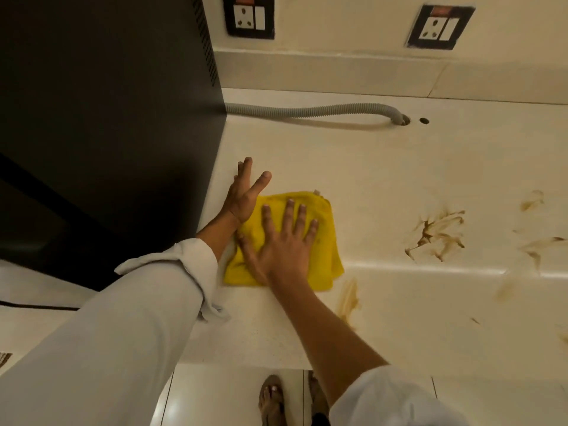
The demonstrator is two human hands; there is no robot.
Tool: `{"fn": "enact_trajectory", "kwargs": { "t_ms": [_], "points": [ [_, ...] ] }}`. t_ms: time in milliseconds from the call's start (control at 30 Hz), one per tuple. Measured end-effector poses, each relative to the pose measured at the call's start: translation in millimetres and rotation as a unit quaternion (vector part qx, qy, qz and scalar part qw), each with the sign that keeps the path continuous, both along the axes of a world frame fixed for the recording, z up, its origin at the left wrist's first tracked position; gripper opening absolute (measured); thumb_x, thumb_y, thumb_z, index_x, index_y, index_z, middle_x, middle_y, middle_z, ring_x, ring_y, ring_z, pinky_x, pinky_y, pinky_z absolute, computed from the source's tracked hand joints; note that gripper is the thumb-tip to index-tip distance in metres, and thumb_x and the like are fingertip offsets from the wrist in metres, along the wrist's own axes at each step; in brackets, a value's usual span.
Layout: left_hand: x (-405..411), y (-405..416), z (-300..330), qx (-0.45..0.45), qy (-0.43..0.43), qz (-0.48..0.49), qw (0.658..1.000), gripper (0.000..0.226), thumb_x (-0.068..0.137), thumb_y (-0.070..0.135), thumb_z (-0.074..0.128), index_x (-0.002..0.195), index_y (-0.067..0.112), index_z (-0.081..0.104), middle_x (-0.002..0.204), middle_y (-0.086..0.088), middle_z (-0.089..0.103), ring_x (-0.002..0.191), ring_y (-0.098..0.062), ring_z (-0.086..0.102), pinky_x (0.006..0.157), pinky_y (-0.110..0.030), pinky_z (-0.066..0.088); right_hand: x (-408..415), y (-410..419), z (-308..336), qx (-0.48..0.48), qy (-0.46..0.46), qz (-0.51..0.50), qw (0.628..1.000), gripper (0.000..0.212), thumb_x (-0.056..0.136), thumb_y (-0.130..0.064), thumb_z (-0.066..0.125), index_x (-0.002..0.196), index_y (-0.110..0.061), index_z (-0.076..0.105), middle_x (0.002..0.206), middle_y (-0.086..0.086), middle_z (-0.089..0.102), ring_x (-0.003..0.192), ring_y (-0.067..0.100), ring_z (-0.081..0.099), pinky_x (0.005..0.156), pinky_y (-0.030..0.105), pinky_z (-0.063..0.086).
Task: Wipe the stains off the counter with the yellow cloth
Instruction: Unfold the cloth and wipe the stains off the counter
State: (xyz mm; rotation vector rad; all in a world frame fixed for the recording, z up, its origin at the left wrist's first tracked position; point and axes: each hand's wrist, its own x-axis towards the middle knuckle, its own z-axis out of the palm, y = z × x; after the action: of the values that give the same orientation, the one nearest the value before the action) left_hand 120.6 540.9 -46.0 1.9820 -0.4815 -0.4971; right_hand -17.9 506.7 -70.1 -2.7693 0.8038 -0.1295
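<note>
Dim warm yellowish light, soft focus, wide-angle bending at edges

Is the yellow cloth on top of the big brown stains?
No, the yellow cloth lies left of the brown stains, under the right hand.

No legible text, brand, number or sign appears in the view. The two wall sockets [248, 16] [440, 27] each carry a small red strip along the top edge; whether it bears print cannot be resolved. The black appliance [107, 118] shows no readable marking on its visible faces. The yellow cloth [325, 238] has a small pale tag at its far corner, too small to read.
</note>
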Motion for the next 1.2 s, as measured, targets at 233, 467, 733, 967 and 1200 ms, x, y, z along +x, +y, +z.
{"fn": "enact_trajectory", "kwargs": {
  "t_ms": [233,467,733,967,1200],
  "points": [
    [-27,18,-2,0.072,-0.033,-0.05,0.996,0.085,0.085,0.065,0.033,0.153,0.024,0.001,0.163,-0.004,-0.005,0.149,-0.029,-0.004,0.119,-0.048,0.002,-69,-3,-4,-0.01,0.002,-0.022,1.0,0.08,0.087,-0.08,0.014,0.155,-0.037,0.013,0.166,0.01,0.0,0.152,0.034,-0.011,0.117,0.061,-0.013],
    [-54,34,-7,0.097,-0.106,-0.059,0.988,0.079,0.088,0.061,0.027,0.153,0.02,0.005,0.163,-0.003,0.0,0.15,-0.021,-0.001,0.117,-0.036,-0.001,-99,-59,-5,-0.021,0.012,-0.074,0.997,0.077,0.089,-0.076,0.012,0.155,-0.037,0.013,0.166,0.011,0.003,0.152,0.035,-0.005,0.118,0.063,-0.007],
    [-104,85,-28,0.168,-0.223,-0.024,0.96,0.072,0.094,0.056,0.015,0.152,0.013,0.016,0.162,-0.004,0.013,0.149,-0.011,0.0,0.122,-0.04,-0.008,-47,-95,-1,-0.019,0.031,-0.04,0.999,0.078,0.089,-0.073,0.017,0.156,-0.032,0.013,0.165,0.019,0.002,0.151,0.041,-0.004,0.116,0.068,-0.004],
    [-129,97,-17,0.041,-0.245,0.068,0.966,0.072,0.087,0.049,0.04,0.143,0.004,0.038,0.15,-0.015,0.041,0.142,-0.024,0.033,0.121,-0.038,0.017,-35,-36,-1,-0.01,0.018,0.053,0.998,0.082,0.086,-0.077,0.015,0.156,-0.032,0.014,0.165,0.019,0.001,0.151,0.04,-0.008,0.116,0.065,-0.009],
    [-130,97,-4,0.052,-0.216,0.07,0.973,0.074,0.071,0.026,0.048,0.14,0.0,0.041,0.147,-0.02,0.042,0.14,-0.033,0.035,0.118,-0.045,0.024,-73,17,-4,-0.013,-0.009,0.096,0.995,0.076,0.089,-0.072,0.016,0.154,-0.035,0.017,0.165,0.017,0.004,0.151,0.04,-0.007,0.116,0.064,-0.01]
  ]
}}
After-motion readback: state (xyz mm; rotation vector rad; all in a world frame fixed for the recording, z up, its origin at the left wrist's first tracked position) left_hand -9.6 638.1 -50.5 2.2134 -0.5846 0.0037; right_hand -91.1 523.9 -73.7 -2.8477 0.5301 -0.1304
